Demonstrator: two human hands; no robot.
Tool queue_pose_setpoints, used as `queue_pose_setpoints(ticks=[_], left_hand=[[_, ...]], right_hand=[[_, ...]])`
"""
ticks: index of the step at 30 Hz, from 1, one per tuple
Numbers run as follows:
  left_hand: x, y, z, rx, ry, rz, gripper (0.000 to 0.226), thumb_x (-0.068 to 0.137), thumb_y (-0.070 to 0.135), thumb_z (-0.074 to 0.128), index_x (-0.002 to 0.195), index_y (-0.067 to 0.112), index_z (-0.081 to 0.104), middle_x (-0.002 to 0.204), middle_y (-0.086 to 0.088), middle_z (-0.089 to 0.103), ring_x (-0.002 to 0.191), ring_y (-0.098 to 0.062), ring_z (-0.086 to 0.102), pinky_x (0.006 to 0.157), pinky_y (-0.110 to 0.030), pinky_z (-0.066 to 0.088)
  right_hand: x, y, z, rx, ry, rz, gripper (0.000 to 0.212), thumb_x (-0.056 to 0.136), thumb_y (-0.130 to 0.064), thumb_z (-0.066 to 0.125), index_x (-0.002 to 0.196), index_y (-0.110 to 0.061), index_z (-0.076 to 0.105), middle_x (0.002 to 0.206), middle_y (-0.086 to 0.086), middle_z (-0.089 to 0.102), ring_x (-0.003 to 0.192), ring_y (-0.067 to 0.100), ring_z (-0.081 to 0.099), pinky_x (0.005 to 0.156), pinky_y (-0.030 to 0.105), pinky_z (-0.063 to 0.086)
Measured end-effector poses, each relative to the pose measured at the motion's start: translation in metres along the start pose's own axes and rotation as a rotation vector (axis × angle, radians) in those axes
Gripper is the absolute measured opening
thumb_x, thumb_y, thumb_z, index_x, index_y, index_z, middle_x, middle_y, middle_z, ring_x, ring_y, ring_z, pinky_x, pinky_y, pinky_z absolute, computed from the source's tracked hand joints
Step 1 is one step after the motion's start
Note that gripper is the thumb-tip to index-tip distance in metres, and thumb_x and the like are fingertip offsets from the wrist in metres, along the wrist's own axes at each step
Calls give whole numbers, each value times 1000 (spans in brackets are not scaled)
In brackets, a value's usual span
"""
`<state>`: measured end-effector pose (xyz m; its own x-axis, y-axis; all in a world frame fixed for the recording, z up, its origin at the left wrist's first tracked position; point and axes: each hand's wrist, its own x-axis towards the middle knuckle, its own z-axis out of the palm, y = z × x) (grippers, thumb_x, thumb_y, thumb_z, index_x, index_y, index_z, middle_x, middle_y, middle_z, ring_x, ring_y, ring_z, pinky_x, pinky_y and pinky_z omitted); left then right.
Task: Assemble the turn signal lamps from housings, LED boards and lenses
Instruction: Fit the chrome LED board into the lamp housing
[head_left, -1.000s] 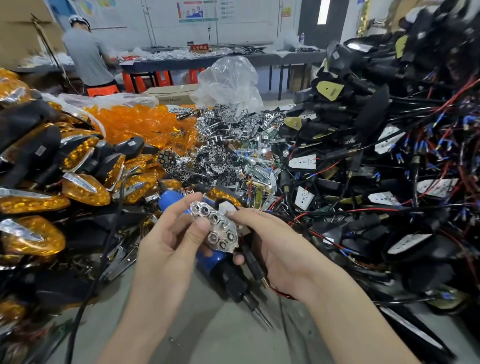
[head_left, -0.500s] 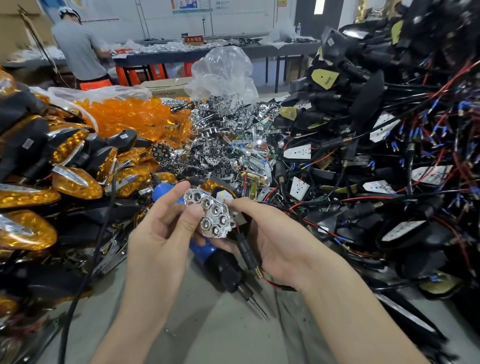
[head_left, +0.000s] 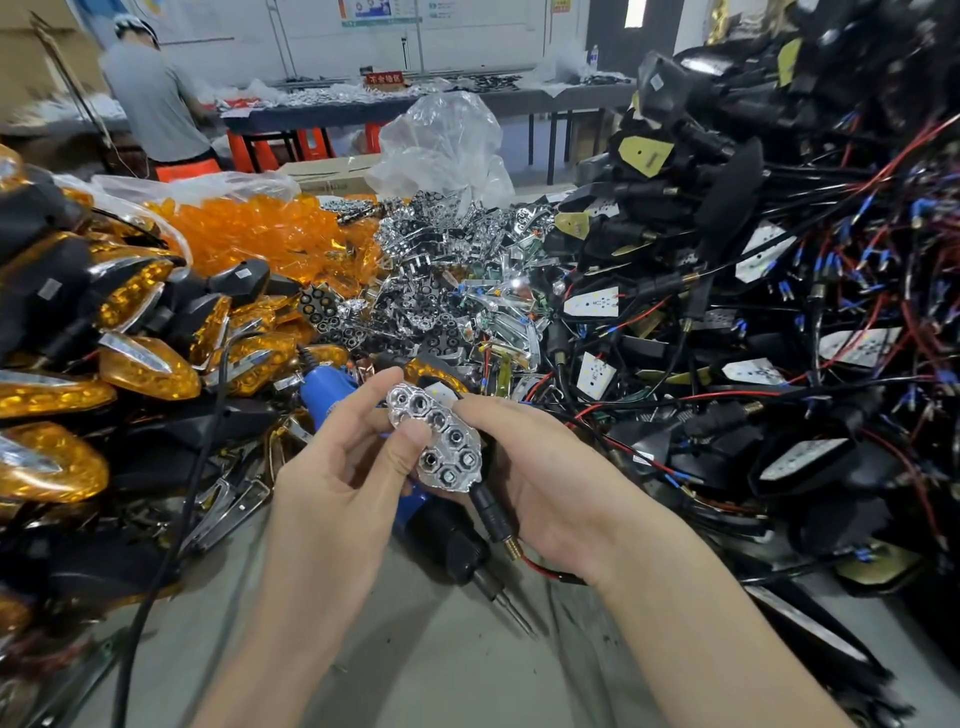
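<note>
Chrome honeycomb-cupped reflector plate is between your hands: your left hand pinches its left edge, your right hand curls round it and the black stemmed housing under it. Blue-and-black electric screwdriver lies beneath. Farther left, clear plastic bag holds orange translucent lenses.

Left hand: was bare, five fingers in view.
Right hand: was bare.
Left forearm: was uncovered to the frame edge.
Right forearm: was uncovered likewise.
</note>
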<state>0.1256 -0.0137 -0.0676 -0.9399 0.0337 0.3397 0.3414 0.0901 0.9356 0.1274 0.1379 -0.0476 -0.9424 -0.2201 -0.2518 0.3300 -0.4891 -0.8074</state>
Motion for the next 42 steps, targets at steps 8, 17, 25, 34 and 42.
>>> queue_pose_setpoints(ticks=[8, 17, 25, 34, 42], left_hand=[[3, 2, -3, -19, -10, 13, 41, 86, 28, 61, 126, 30, 62, 90, 7, 75, 68, -1, 63, 64, -13, 52], [1, -1, -2, 58, -24, 47, 36, 86, 34, 62, 120, 45, 61, 95, -1, 70, 79, -14, 65, 71, -25, 54], [2, -6, -6, 227, -48, 119, 37, 82, 57, 55, 117, 69, 52, 102, 2, 67, 92, -14, 67, 87, -44, 53], [2, -8, -5, 282, -42, 122, 34, 87, 58, 55, 119, 68, 50, 98, 13, 65, 92, -9, 67, 84, -47, 56], [3, -4, -6, 327, -78, 111, 39, 82, 58, 49, 121, 65, 46, 91, 22, 60, 82, -7, 62, 76, -38, 54]], right_hand=[[0, 0, 1, -17, -26, 2, 35, 102, -18, 58, 123, 9, 65, 102, 19, 66, 91, 31, 63, 96, 43, 56], [-2, -1, 4, 9, -41, 3, 38, 100, -16, 58, 127, 12, 60, 103, 20, 64, 86, 29, 63, 76, 33, 58], [-4, 0, 6, 49, 30, -14, 42, 101, -20, 62, 134, 5, 55, 125, 29, 67, 95, 33, 67, 76, 39, 61], [-6, -1, 5, 10, 32, -34, 15, 102, -21, 60, 112, -10, 58, 109, 22, 74, 87, 30, 69, 81, 42, 61], [-6, -4, 5, 32, -9, -52, 25, 103, -13, 55, 126, -4, 58, 123, 23, 69, 102, 30, 65, 98, 48, 53]])
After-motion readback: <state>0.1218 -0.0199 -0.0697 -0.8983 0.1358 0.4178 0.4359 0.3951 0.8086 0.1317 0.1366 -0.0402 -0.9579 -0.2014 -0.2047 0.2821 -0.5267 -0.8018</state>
